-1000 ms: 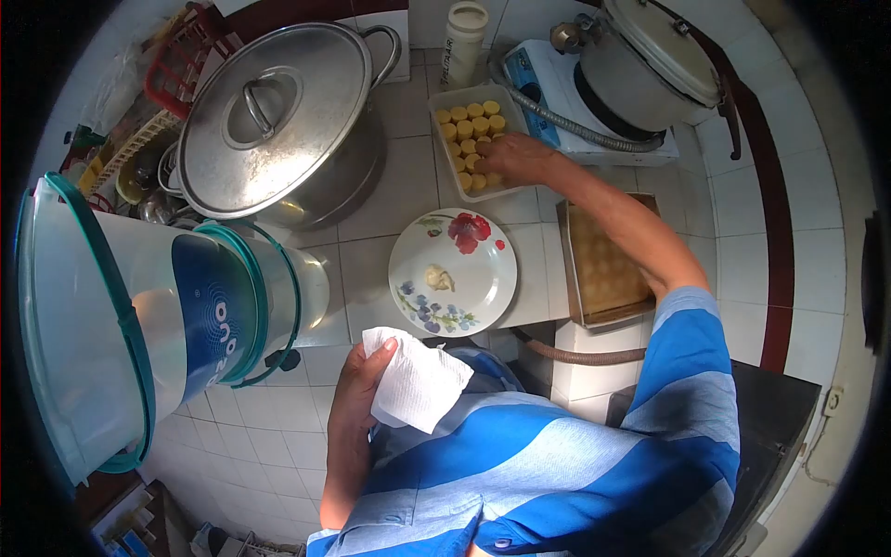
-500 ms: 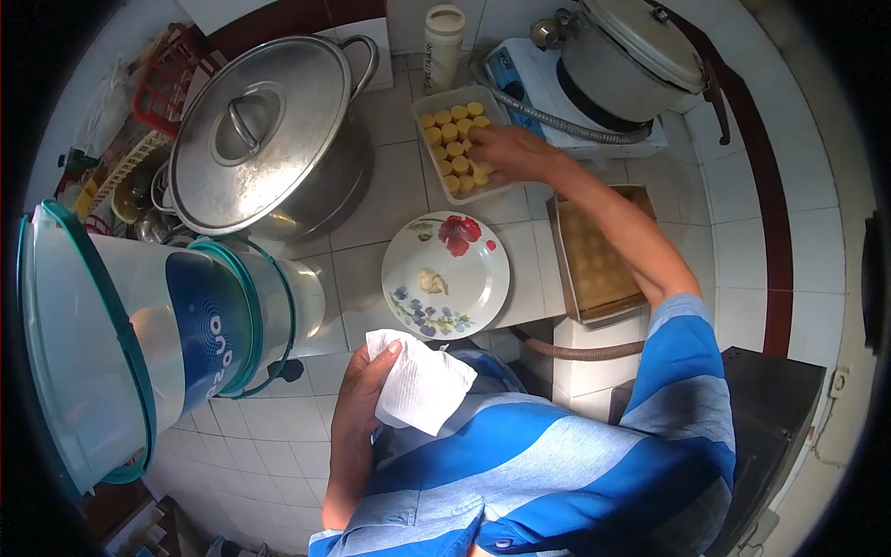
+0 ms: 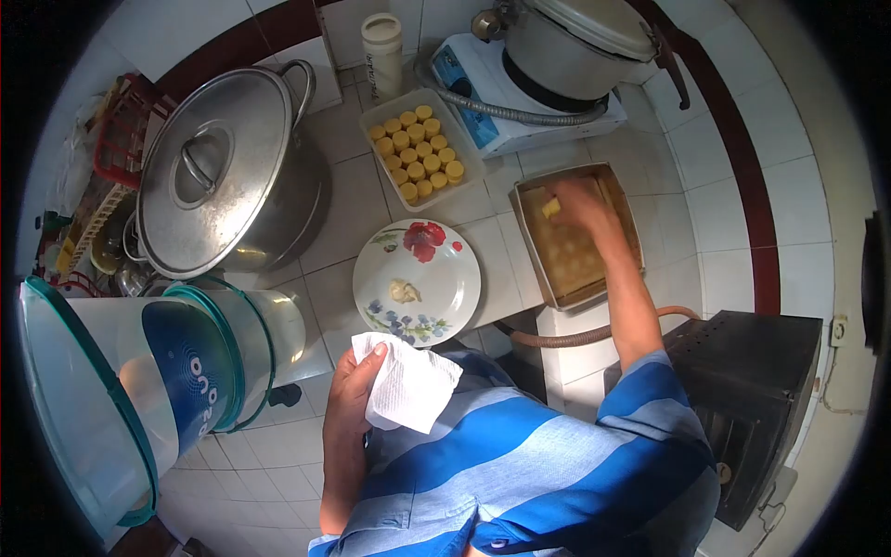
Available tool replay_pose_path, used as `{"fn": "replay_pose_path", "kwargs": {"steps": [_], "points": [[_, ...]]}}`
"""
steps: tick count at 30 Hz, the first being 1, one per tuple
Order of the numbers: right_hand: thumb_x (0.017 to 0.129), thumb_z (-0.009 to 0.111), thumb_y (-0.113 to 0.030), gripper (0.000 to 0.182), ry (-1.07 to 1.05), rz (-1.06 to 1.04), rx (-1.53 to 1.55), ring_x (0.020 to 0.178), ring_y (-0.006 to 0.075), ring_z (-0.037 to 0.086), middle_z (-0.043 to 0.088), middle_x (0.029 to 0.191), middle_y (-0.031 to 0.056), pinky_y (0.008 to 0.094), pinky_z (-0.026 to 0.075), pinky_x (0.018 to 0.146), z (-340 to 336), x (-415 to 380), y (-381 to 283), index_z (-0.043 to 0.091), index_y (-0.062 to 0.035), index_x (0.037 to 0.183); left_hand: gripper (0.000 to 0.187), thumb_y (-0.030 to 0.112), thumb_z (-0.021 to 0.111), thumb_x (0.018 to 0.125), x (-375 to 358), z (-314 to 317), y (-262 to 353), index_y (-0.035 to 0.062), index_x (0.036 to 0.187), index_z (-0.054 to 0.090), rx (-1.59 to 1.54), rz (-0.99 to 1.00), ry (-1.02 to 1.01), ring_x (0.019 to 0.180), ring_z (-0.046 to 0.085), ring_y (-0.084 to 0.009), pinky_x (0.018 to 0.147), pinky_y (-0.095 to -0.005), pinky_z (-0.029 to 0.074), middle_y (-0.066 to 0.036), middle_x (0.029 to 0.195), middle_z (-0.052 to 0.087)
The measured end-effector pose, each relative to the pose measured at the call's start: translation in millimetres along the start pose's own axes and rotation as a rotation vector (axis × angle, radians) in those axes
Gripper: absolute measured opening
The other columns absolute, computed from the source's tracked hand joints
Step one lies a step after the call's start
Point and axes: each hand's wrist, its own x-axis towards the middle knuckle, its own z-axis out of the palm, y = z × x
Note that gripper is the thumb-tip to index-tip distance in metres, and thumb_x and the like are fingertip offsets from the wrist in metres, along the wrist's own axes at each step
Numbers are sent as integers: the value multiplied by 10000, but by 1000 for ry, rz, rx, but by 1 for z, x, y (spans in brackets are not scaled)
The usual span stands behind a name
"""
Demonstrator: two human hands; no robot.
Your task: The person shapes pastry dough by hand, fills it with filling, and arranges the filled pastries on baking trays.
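Note:
My left hand pinches a white paper towel in front of my shirt. Over the far part of a rectangular baking tin, my right hand holds a small yellow dough cylinder at its fingertips. The tin's bottom looks brownish with pale round marks. Several similar yellow cylinders stand in rows in a clear plastic container. Between my hands lies a flowered white plate bearing a pale, soft-looking lump.
A large lidded steel pot stands left of the plate. Plastic buckets with teal rims are at the near left. At the back are a white jar and a pressure cooker on a white stove. A black oven stands at right.
My right hand has moved from the plastic container to the baking tin, bringing a yellow dough cylinder along. The view has shifted somewhat to the right. My left hand still holds the paper towel.

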Motion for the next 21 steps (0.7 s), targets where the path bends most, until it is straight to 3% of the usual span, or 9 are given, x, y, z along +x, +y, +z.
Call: {"fn": "replay_pose_path", "kwargs": {"steps": [2,5,8,10,12,14,21], "points": [[690,815,-137,414,-160,122,-72,1040,383,639,688,1038,205,451,526,872,28,-3,6,653,-29,1055,260,185,514,1018,1,-3,-1,-32,1123,613,11,-2,-6,815,727,-183,728,-302,590,-131,965,718],[701,810,-139,410,-185,118,-62,1059,375,640,683,1076,200,468,525,891,36,-8,-2,657,-23,1063,256,181,512,1020,1,-4,-2,-30,1125,612,-15,4,-17,817,726,-180,724,-299,590,-131,969,717],[725,795,-157,393,-22,145,-122,1039,375,641,681,1068,190,475,522,885,14,-6,-21,662,-25,1070,257,182,514,1019,-1,-1,1,-29,1130,609,-3,27,6,819,725,-175,728,-297,590,-130,974,717],[770,746,-137,299,251,-88,42,1005,384,637,673,1020,176,476,520,845,-42,3,-71,663,-23,1034,252,178,519,1017,-4,2,2,-28,1133,607,-6,4,43,824,724,-173,733,-299,592,-130,978,716],[787,695,-89,231,294,-216,185,968,389,635,661,967,161,470,513,804,-60,34,-105,660,-37,1009,250,176,526,1014,-3,0,-2,-28,1134,605,2,9,54,827,724,-173,736,-300,593,-129,979,714],[779,701,-54,228,347,-461,141,902,353,630,644,943,145,449,512,782,-54,71,-120,682,-57,1006,247,174,533,1011,-4,0,-4,-28,1134,603,10,18,63,830,723,-173,739,-302,593,-127,979,713],[686,689,-2,193,66,-801,-155,842,345,657,653,819,109,456,514,735,-10,157,-119,689,-69,868,242,176,551,1002,-13,-9,-6,-22,1133,601,-28,59,127,835,721,-171,726,-301,590,-119,972,711]]}}
